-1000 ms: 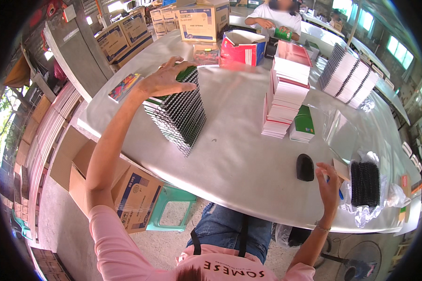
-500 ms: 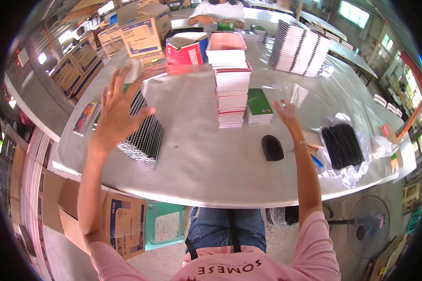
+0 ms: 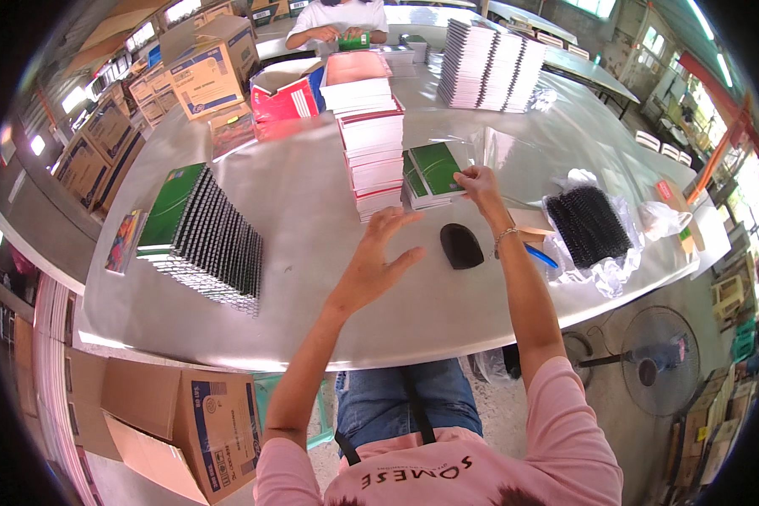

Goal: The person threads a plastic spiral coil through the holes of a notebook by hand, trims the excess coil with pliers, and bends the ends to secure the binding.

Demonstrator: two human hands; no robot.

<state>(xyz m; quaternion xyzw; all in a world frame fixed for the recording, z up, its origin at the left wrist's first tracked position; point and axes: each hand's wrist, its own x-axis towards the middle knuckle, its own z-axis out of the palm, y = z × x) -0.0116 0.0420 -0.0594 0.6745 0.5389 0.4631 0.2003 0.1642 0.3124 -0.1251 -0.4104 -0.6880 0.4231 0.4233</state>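
Note:
My right hand (image 3: 481, 187) pinches the near right corner of a green-covered notebook (image 3: 440, 166), which sits askew on a short stack of green notebooks (image 3: 415, 187). My left hand (image 3: 378, 263) is open above the table, thumb and fingers apart, just short of that stack. Beside the short stack rises a tall pile of white page blocks with red edges (image 3: 371, 143). To the left stands a stack of coil-bound green notebooks (image 3: 196, 232). A black, rounded object like a computer mouse (image 3: 462, 246) lies by my right wrist.
Black binding coils (image 3: 589, 226) lie on crumpled plastic at the right, near a blue-handled tool (image 3: 541, 256). Tall spiral-bound stacks (image 3: 491, 67) and a red box (image 3: 285, 99) stand farther back. Across the table, a person's hands (image 3: 329, 35) hold something green. A fan (image 3: 659, 361) stands below right.
My left hand has moved right, away from the coil-bound stack, toward the middle. My right hand has closed on the top green notebook, which is now turned askew. The whole view has shifted.

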